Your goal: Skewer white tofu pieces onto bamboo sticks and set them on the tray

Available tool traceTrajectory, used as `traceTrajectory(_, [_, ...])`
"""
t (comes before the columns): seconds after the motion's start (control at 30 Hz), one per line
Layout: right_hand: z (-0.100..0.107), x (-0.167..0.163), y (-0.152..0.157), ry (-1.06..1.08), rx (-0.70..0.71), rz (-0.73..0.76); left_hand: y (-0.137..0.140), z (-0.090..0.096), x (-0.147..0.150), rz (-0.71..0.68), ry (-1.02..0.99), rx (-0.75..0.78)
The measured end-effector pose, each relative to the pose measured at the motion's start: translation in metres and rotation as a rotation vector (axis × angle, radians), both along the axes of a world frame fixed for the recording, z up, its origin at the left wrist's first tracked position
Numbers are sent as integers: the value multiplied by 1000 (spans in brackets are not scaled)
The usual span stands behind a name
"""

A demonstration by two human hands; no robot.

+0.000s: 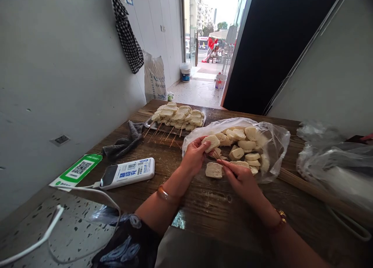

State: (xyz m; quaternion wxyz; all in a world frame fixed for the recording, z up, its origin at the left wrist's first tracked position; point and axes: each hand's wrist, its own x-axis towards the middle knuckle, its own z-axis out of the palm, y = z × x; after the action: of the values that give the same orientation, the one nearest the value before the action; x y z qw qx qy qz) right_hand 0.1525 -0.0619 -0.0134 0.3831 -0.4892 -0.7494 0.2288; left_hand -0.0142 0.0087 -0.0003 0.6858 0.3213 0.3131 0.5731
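Note:
My left hand (194, 156) holds a pale bun slice (212, 142) just in front of the mouth of a clear plastic bag (272, 143) that holds several more slices. My right hand (239, 178) pinches thin bamboo skewers (217, 155) whose tips point up toward that slice. One loose slice (213, 170) lies on the wooden table (204, 206) between my hands. A metal tray (150, 123) at the back carries several skewered slices (179, 115).
A power bank (128, 173) with a white cable and a green QR-code card (77, 170) lie at the left. A grey rag (125, 141) sits near the tray. Long bamboo sticks (314, 190) and more plastic bags (335, 159) lie at the right. Another person's fingertip (367, 137) shows at the right edge.

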Motion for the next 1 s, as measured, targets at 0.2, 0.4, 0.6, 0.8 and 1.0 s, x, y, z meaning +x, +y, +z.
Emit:
traceTrajectory(0.2, [2,1,-1,-7,14,5,-1,2,0,12,-10,11])
traceTrajectory(0.4, [3,1,-1,-10,8,-2,-1,1,0,8,-12,3])
traceTrajectory(0.6, [4,1,-1,-17,9,6,-1,2,-1,22,-9,6])
traceTrajectory(0.8, [0,2,0,-19,17,5,-3,5,0,13,2,11])
traceTrajectory(1.0, [-2,2,1,-18,57,-16,-6,6,5,27,31,39])
